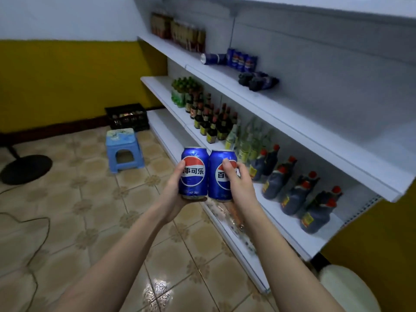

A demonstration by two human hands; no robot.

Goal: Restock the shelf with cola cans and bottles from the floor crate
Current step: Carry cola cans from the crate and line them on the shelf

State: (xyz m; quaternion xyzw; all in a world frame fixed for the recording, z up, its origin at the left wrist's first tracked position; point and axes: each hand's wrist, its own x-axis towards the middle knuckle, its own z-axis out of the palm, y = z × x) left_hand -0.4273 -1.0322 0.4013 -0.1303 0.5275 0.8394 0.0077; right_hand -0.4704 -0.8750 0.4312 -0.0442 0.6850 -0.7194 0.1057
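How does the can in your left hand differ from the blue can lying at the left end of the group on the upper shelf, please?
The held can stands upright, gripped by the left hand; the shelf can lies on its side, untouched. The held can shows its logo and lettering; the shelf can points its pale end outward. The held can is off the shelf beside a second held can. Both are blue cola cans.

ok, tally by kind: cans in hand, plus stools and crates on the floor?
cans: 2
stool: 1
crate: 1
Total: 4
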